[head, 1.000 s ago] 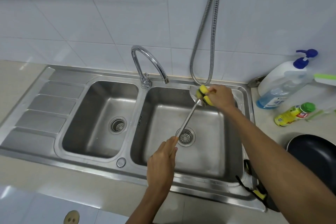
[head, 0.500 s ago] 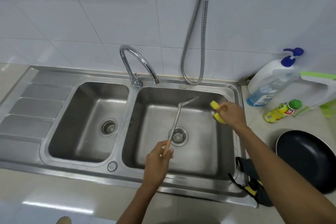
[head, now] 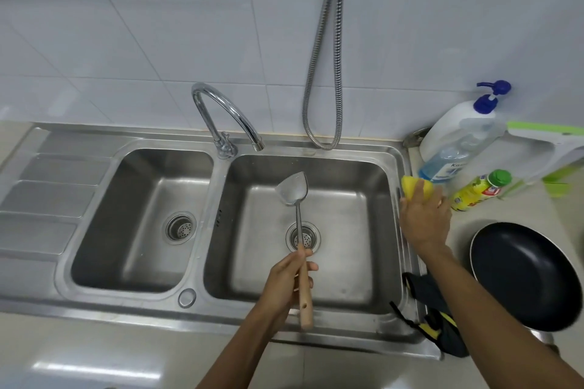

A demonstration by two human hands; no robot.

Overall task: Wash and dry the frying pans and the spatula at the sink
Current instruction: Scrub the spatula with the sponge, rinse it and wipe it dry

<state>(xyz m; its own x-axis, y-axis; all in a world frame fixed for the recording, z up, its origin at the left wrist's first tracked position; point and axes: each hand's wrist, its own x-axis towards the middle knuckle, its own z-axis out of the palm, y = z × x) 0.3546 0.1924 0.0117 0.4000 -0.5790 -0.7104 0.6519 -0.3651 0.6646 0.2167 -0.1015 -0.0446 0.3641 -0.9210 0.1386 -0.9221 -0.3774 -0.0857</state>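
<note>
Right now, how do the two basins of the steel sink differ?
The right basin is wider than the left basin. The curved chrome tap ends over the right basin, not the left. The left hand holds the wooden-handled metal spatula over the right basin; nothing hangs over the left. Both are steel with round drain strainers.

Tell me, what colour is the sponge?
Yellow: the sponge under the right hand, clear in the head view.
</note>
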